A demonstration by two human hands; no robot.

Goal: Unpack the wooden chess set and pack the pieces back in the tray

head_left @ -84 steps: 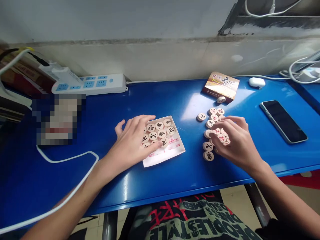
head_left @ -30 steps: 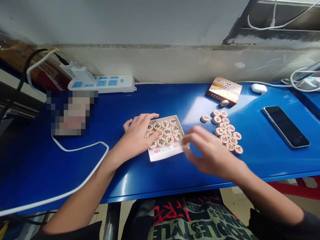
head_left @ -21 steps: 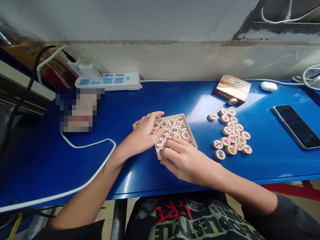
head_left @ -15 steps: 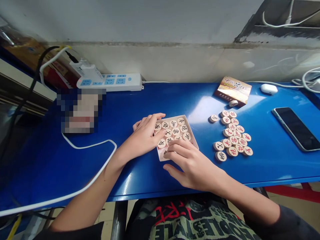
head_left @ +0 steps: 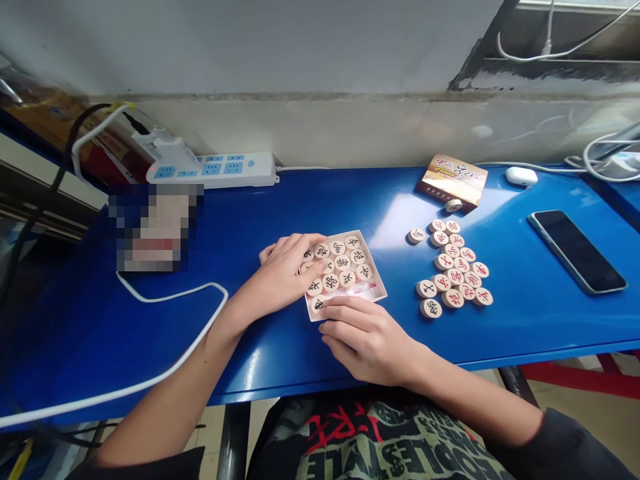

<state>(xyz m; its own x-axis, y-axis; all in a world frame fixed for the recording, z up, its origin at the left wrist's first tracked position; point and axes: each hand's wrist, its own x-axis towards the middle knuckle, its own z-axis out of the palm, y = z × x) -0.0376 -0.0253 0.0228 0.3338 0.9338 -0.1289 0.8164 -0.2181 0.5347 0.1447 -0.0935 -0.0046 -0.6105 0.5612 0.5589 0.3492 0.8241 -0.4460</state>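
A shallow white box (head_left: 378,291) holds rows of round wooden pieces with black characters. My left hand (head_left: 284,275) lies over its left side, fingers spread, thumb and fingertips on pieces there. At the box's near edge is my right hand (head_left: 365,335), its fingers bent together and the fingertips beside a black-marked piece (head_left: 319,304) in the near left corner. Whether they grip that piece is hidden. To the right, several loose pieces, mostly red-marked, lie grouped on the blue table (head_left: 320,207), with a black-marked piece (head_left: 416,235) apart from them.
A brown printed box (head_left: 453,180) stands at the back, a piece leaning at its front. Farther right are a phone (head_left: 576,251) and a white earphone case (head_left: 521,176). A power strip (head_left: 235,171) and a white cable (head_left: 170,293) are on the left.
My right hand has drawn back toward the near edge, uncovering the lower rows of pieces in the box. The near left piece shows more fully. The whole view has shifted slightly.
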